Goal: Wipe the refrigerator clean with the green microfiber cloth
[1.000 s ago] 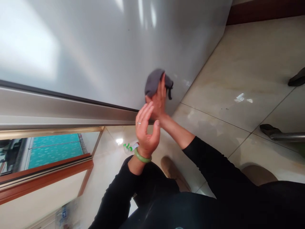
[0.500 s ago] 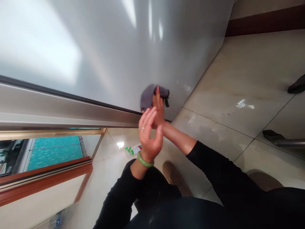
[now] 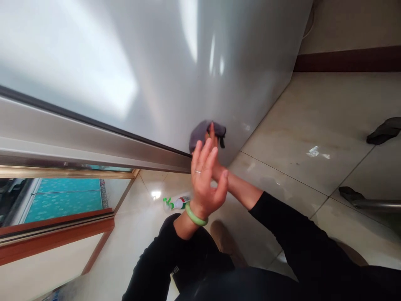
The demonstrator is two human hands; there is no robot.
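Observation:
A large glossy grey-white panel (image 3: 163, 83), like an appliance's side, stands in front of me. Low on it, near the dark seam, my right hand (image 3: 219, 166) presses a purple-grey cloth (image 3: 198, 133) with a dark edge flat against the surface. Part of that hand is hidden behind my left hand (image 3: 206, 179), which is raised nearer the camera, fingers spread and holding nothing. A ring and a green bangle (image 3: 196, 215) are on the left hand and wrist.
A spray bottle (image 3: 179, 203) with a green trigger lies on the tiled floor (image 3: 291, 167) by my knee. Dark-capped metal legs (image 3: 352, 194) stand at the right. A brown-framed doorway (image 3: 100, 221) is at the lower left, and a dark red skirting (image 3: 347, 59) runs at the upper right.
My left hand has shifted slightly right, its fingers more spread. The right hand and cloth appear slightly lower and to the right in view, as the whole view has also shifted.

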